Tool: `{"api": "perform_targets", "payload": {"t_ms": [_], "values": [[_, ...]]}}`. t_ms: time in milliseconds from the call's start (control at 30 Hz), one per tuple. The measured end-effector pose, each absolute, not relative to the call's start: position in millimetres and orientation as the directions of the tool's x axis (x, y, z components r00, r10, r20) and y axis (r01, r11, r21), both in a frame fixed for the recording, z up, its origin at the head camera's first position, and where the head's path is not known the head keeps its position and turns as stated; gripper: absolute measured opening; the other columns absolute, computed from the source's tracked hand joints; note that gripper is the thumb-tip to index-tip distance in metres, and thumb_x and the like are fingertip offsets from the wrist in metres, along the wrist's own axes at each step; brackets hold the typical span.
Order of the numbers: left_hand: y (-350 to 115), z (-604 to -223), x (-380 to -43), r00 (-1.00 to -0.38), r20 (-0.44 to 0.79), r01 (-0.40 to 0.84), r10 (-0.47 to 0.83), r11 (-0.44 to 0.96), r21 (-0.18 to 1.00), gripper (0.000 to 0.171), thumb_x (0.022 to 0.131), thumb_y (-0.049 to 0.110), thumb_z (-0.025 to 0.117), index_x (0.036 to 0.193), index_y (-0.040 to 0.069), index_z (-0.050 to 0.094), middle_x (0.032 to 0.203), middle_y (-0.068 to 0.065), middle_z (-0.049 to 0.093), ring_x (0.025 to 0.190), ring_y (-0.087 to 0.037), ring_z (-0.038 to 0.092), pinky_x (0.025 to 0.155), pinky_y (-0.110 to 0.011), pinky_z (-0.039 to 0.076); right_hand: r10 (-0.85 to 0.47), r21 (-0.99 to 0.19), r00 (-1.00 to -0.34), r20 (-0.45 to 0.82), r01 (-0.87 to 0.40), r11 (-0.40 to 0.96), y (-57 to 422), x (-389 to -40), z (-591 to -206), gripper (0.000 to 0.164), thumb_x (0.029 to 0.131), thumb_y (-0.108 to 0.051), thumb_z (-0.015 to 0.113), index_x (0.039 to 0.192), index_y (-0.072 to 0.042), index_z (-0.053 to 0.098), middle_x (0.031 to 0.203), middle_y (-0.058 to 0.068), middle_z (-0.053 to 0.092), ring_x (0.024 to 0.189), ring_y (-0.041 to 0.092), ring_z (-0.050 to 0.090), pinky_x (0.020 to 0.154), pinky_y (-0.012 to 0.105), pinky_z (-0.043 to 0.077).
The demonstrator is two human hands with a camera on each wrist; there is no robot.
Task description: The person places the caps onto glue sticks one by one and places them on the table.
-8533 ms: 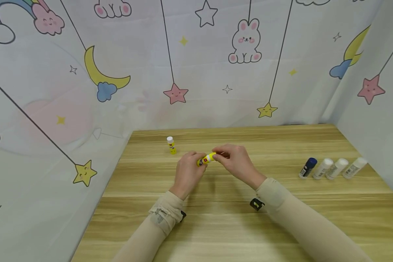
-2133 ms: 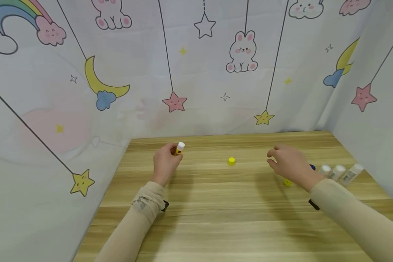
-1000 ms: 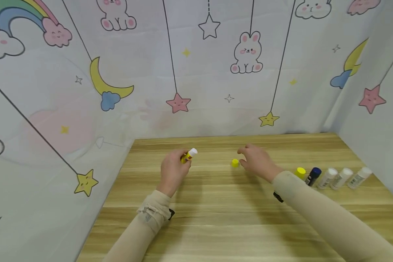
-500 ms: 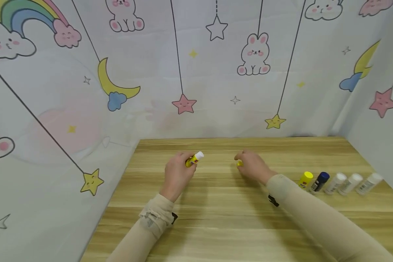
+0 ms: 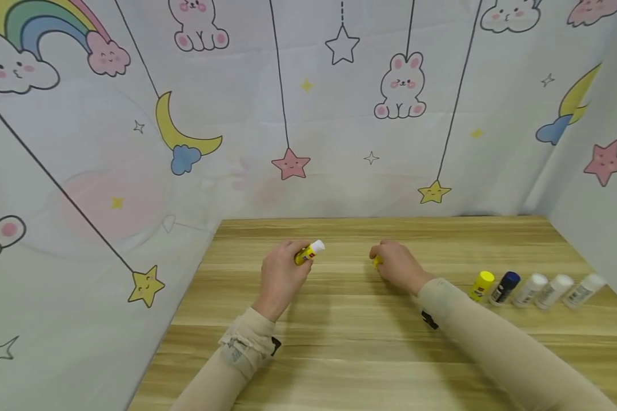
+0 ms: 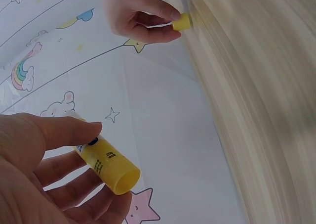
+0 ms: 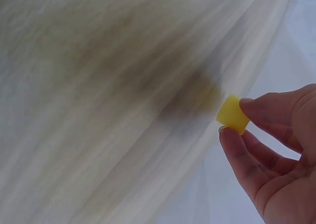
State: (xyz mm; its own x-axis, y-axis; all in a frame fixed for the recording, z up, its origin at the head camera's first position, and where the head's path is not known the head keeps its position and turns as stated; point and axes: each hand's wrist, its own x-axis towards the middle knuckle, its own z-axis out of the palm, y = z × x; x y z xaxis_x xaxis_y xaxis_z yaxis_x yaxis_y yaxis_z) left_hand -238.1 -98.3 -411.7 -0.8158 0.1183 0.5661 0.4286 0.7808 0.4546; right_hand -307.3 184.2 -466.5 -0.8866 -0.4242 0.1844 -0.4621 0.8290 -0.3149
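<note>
My left hand (image 5: 284,279) grips a yellow glue stick (image 5: 305,253), tilted so its white top points up and to the right. In the left wrist view, thumb and fingers wrap the yellow barrel (image 6: 109,167), its round bottom facing that camera. To the right, my right hand (image 5: 398,265) pinches a small yellow cap (image 7: 233,114) between thumb and fingertips. That cap is just above the table in the right wrist view, and mostly hidden behind the fingers in the head view. A gap of bare tabletop separates the two hands.
On the right of the wooden table (image 5: 339,342) a row stands upright: a yellow-topped glue stick (image 5: 481,285), a dark blue-capped one (image 5: 505,288) and several white tubes (image 5: 529,290). A printed curtain (image 5: 339,114) rises behind the table's back edge.
A yellow-topped glue stick has joined the row. My left hand has picked up the white-topped one. My right hand moved left from the row and took the yellow cap off the table.
</note>
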Motion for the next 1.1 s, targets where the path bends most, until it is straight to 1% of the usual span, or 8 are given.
{"api": "perform_targets", "payload": {"t_ms": [133,267,400,567,733,933,1100], "values": [[-95,-413,-240,-0.809,0.574,0.437,0.123,0.780,0.449,0.027,0.079,0.008,0.085,0.105,0.009,0.077,0.091,-0.004,0.070,0.073,-0.020,0.065,0.063,-0.037,0.053,-0.420,-0.320,-0.879,0.225,-0.474,0.821,182,-305,-464,0.025,0.082,0.005,0.072,0.105,-0.005,0.074,0.098,0.010,0.067,0.090,0.028,0.064,0.079,0.044,0.055],[-92,-412,-242,-0.811,0.570,0.444,0.136,0.777,0.446,0.026,0.081,0.009,0.084,0.106,0.009,0.077,0.094,-0.004,0.071,0.076,-0.019,0.067,0.065,-0.036,0.054,-0.396,-0.348,-0.882,0.257,-0.467,0.813,178,-300,-457,0.024,0.084,0.004,0.071,0.106,-0.005,0.075,0.098,0.008,0.067,0.087,0.025,0.064,0.077,0.043,0.055],[-90,-413,-245,-0.815,0.561,0.447,0.144,0.773,0.450,0.026,0.082,0.009,0.083,0.107,0.010,0.077,0.096,-0.004,0.071,0.077,-0.018,0.067,0.066,-0.036,0.054,-0.368,-0.380,-0.890,0.268,-0.449,0.809,174,-295,-450,0.023,0.087,0.001,0.071,0.108,-0.005,0.075,0.097,0.006,0.067,0.084,0.021,0.063,0.074,0.040,0.055],[-86,-414,-247,-0.817,0.555,0.448,0.152,0.774,0.447,0.026,0.082,0.010,0.083,0.107,0.009,0.077,0.093,-0.004,0.070,0.074,-0.018,0.066,0.065,-0.035,0.054,-0.350,-0.392,-0.886,0.303,-0.451,0.802,174,-291,-445,0.020,0.087,-0.002,0.074,0.106,-0.009,0.075,0.098,0.004,0.067,0.081,0.018,0.063,0.072,0.036,0.055],[-82,-414,-250,-0.818,0.554,0.450,0.156,0.773,0.448,0.027,0.082,0.010,0.084,0.108,0.009,0.077,0.093,-0.004,0.070,0.074,-0.019,0.066,0.064,-0.035,0.054,-0.339,-0.415,-0.873,0.351,-0.469,0.780,176,-287,-439,0.021,0.087,-0.003,0.076,0.106,-0.011,0.075,0.099,0.003,0.067,0.079,0.016,0.061,0.069,0.034,0.053],[-77,-416,-256,-0.816,0.555,0.460,0.163,0.765,0.451,0.028,0.081,0.010,0.085,0.108,0.008,0.078,0.091,-0.004,0.069,0.072,-0.018,0.064,0.062,-0.033,0.053,-0.321,-0.443,-0.865,0.385,-0.478,0.758,177,-282,-432,0.022,0.088,-0.005,0.076,0.108,-0.012,0.075,0.097,0.001,0.066,0.080,0.014,0.062,0.070,0.034,0.054],[-72,-419,-260,-0.818,0.552,0.457,0.162,0.766,0.452,0.027,0.081,0.011,0.085,0.107,0.009,0.078,0.094,-0.004,0.070,0.075,-0.019,0.066,0.064,-0.034,0.054,-0.300,-0.467,-0.863,0.405,-0.478,0.744,175,-278,-425,0.023,0.088,-0.005,0.077,0.109,-0.013,0.075,0.099,0.001,0.067,0.082,0.015,0.064,0.072,0.034,0.057]]}}
